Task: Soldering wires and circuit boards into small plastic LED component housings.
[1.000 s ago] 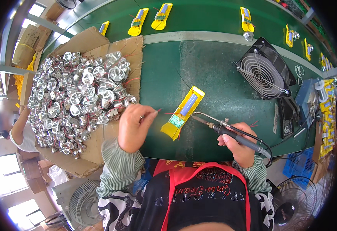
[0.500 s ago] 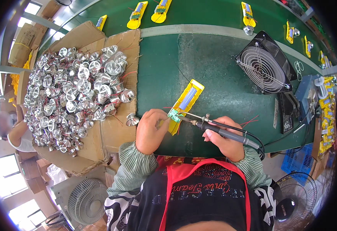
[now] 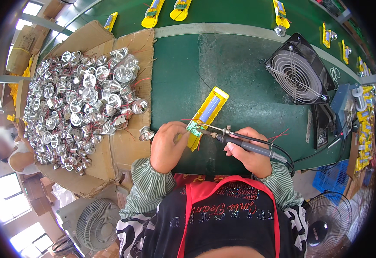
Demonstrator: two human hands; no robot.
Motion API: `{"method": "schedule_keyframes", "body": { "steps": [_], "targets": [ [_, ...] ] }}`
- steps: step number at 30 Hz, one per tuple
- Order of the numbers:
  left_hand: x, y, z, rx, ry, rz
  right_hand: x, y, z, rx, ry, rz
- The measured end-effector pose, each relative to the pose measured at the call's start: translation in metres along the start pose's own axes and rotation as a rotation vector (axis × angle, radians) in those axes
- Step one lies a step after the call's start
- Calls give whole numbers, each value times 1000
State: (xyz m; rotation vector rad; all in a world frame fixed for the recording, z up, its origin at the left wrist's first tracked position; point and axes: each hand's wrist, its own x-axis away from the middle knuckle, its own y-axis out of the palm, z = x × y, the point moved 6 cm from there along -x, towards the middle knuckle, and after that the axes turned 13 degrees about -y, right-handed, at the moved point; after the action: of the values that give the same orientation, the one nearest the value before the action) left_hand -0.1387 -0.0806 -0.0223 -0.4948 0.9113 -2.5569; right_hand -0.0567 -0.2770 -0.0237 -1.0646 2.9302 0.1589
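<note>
My right hand (image 3: 252, 154) grips a soldering iron (image 3: 250, 147) with a thin metal feed tube (image 3: 211, 126) clamped along it. The iron's tip touches or nearly touches a small green circuit board (image 3: 194, 128) at the near end of a yellow plastic housing (image 3: 214, 105). A blue-violet cylindrical cell (image 3: 209, 110) lies in that housing, which sits slanted on the green bench. At the board's left edge my left hand (image 3: 168, 146) is closed, thumb and forefinger together. What it pinches is hidden; a thin red wire (image 3: 188, 119) shows just above its fingertips.
Silver reflector cups (image 3: 89, 94) with red wires fill a cardboard box (image 3: 123, 150) on the left; a loose cup (image 3: 146, 133) lies beside it. A black fan (image 3: 297, 71) stands back right, near a blue-grey unit (image 3: 342, 107). More yellow housings (image 3: 180, 9) lie beyond a rail.
My hands, the iron and the housing hold almost the same place. The whole view has shifted slightly. At the far left, another person's head and arm have moved.
</note>
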Motion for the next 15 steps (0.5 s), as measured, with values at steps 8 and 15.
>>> {"method": "schedule_keyframes", "body": {
  "steps": [8, 15],
  "targets": [
    [-1, 1, 0, 6, -8, -13, 1, 1, -2, -14, 27, 17],
    [0, 1, 1, 9, -19, -10, 4, -6, -10, 7, -31, 52]
  ]
}}
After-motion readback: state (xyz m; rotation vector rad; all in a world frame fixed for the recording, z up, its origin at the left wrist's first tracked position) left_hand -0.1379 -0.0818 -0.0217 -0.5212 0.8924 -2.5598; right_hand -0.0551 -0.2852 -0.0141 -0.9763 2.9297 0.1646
